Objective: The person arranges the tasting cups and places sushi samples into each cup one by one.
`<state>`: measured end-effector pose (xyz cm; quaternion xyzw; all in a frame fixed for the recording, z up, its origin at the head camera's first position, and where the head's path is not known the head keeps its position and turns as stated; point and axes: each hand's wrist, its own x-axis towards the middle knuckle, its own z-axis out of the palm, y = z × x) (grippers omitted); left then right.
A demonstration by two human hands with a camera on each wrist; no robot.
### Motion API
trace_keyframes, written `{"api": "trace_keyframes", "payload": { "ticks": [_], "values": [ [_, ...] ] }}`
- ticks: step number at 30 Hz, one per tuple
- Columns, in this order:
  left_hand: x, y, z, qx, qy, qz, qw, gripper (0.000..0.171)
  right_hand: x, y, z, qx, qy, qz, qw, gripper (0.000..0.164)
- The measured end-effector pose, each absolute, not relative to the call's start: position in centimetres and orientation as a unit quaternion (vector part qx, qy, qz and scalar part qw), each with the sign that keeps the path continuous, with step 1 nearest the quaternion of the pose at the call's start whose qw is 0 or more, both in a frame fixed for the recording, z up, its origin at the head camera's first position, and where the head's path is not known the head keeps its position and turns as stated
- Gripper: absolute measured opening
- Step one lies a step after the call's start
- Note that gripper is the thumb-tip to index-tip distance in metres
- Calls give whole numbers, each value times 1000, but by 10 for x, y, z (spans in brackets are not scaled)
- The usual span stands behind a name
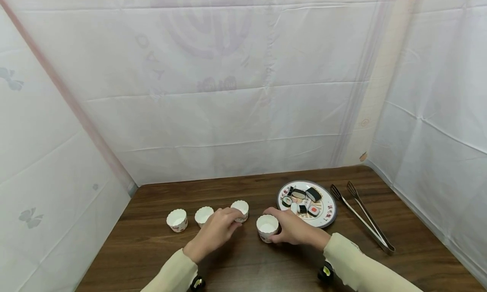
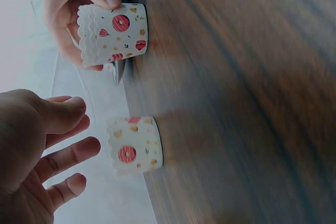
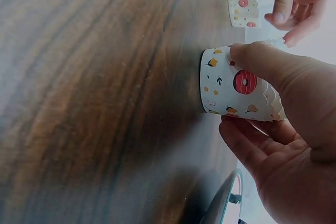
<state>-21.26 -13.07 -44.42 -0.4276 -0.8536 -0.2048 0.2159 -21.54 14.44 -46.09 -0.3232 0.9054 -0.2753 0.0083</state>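
Observation:
My right hand [image 1: 291, 227] grips a white paper baking cup [image 1: 267, 227] standing on the table, thumb on one side and fingers on the other. Several scalloped rims show on this printed cup [image 2: 113, 34] in the left wrist view, as if cups are nested. My left hand [image 1: 217, 229] hovers by another paper cup [image 1: 240, 208]. Its fingers [image 2: 79, 150] are loosely bent and apart from that cup [image 2: 137, 145] in the left wrist view. Two more cups, one at far left [image 1: 177, 220] and one partly behind the left hand [image 1: 203, 215], stand in the row.
A round plate [image 1: 329, 216] with several sushi pieces [image 1: 300, 201] lies behind and right of my right hand. Metal tongs [image 1: 365, 220] lie to its right, spread apart. White cloth [image 1: 228, 114] hangs behind the dark wooden table [image 1: 152, 258] and at both sides.

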Motion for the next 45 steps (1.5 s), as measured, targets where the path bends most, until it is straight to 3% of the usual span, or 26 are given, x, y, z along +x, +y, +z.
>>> {"api": "trace_keyframes", "payload": {
  "ticks": [9, 24, 45],
  "values": [
    [-200, -108, -434, -480, -828, -208, 204, 25, -209, 152, -463, -343, 891, -296, 17, 62],
    [-187, -85, -441, -509, -840, -139, 129, 11, -202, 156, -466, -334, 886, -318, 47, 57],
    [-189, -82, -444, -504, -843, -133, 135, 9, -204, 156, -468, -336, 886, -316, 41, 58]
  ]
}}
